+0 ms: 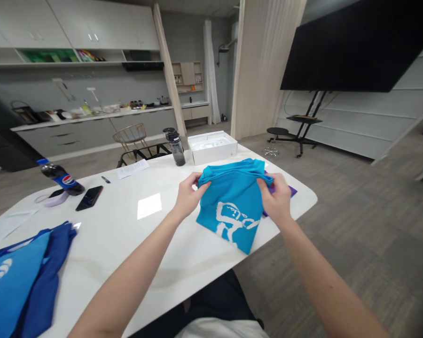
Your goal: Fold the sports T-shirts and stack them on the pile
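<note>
A folded bright blue cloth (229,197) with white brush-style lettering, which looks like a T-shirt, hangs between my two hands over the right part of the table. My left hand (189,195) pinches its upper left corner. At the upper right corner, my right hand (277,197) grips the cloth between thumb and fingers. The layered fold runs along the top, and the lower edge slants down to a corner near the table's front edge. Behind it, partly hidden, lies a purple item (292,191).
On the white table (120,244) stand an open white box (213,149) and a dark water bottle (176,148). To the left are a Pepsi bottle (61,177), a phone (89,198), papers (133,169), a pen (105,179) and a pile of blue clothes (21,277).
</note>
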`<state>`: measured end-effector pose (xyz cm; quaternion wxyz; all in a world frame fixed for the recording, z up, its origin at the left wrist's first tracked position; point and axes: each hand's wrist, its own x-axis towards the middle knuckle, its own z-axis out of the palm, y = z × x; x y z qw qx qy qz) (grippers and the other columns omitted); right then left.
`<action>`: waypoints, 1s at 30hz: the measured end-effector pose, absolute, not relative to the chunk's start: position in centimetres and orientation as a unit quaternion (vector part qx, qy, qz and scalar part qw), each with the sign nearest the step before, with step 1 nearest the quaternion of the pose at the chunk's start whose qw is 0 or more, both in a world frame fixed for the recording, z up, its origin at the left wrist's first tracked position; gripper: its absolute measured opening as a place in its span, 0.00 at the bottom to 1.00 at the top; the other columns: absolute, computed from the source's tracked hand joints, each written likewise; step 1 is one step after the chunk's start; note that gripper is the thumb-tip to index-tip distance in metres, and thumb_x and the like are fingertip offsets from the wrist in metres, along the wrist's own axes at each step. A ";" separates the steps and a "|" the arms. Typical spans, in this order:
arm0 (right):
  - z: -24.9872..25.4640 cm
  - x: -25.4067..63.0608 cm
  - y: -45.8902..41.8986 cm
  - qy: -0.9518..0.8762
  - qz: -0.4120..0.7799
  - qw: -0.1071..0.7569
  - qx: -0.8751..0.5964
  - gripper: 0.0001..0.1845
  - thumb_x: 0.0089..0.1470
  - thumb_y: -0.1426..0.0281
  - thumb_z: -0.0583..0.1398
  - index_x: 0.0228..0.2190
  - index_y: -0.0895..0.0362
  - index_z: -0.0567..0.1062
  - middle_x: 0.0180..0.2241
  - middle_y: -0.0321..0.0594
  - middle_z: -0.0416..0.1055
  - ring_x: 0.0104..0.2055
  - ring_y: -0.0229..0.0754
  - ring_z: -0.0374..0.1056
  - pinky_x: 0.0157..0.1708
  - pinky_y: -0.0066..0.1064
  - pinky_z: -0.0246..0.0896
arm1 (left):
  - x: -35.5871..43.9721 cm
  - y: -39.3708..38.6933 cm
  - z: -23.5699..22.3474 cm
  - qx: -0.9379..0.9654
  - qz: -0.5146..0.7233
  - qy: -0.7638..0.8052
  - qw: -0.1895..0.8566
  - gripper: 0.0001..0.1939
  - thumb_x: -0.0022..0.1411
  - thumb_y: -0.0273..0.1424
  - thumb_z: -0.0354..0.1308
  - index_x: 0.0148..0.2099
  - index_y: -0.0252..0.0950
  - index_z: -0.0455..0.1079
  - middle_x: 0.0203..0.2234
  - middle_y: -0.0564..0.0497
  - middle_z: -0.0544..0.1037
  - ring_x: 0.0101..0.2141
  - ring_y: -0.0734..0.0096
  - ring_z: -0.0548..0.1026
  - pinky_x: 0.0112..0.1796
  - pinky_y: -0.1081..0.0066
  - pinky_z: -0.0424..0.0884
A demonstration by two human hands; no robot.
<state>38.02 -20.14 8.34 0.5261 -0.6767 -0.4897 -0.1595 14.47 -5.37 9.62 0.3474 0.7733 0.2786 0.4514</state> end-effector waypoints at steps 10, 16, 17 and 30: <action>20.2 52.5 -17.1 -0.495 -0.268 0.421 -0.711 0.16 0.64 0.59 0.60 0.37 0.60 0.77 0.39 0.46 0.73 0.43 0.42 0.67 0.45 0.36 0.62 | 30.7 -5.5 12.1 0.618 0.523 0.168 0.563 0.13 0.59 0.39 0.68 0.41 0.37 0.72 0.35 0.52 0.79 0.36 0.69 0.77 0.39 0.70 0.73; 13.3 58.4 -5.7 -0.489 -0.181 0.324 -0.789 0.17 0.65 0.60 0.57 0.47 0.60 0.75 0.50 0.54 0.70 0.53 0.53 0.64 0.52 0.49 0.59 | 36.2 3.1 5.1 0.638 0.417 0.348 0.545 0.19 0.62 0.35 0.65 0.52 0.35 0.69 0.47 0.41 0.79 0.45 0.60 0.78 0.46 0.63 0.72; 11.0 58.6 -4.3 -0.478 -0.164 0.300 -0.809 0.20 0.64 0.59 0.59 0.51 0.59 0.74 0.55 0.56 0.68 0.56 0.57 0.62 0.53 0.53 0.58 | 35.8 4.1 3.4 0.661 0.390 0.397 0.503 0.23 0.60 0.34 0.66 0.56 0.35 0.67 0.51 0.38 0.77 0.50 0.57 0.76 0.49 0.60 0.71; -2.6 41.9 0.6 -0.672 0.053 0.240 -0.699 0.12 0.65 0.66 0.56 0.42 0.56 0.79 0.47 0.46 0.75 0.48 0.46 0.69 0.50 0.34 0.60 | 20.5 6.2 -5.3 0.760 0.279 0.485 0.331 0.13 0.64 0.28 0.56 0.50 0.37 0.73 0.47 0.46 0.79 0.43 0.63 0.77 0.50 0.62 0.71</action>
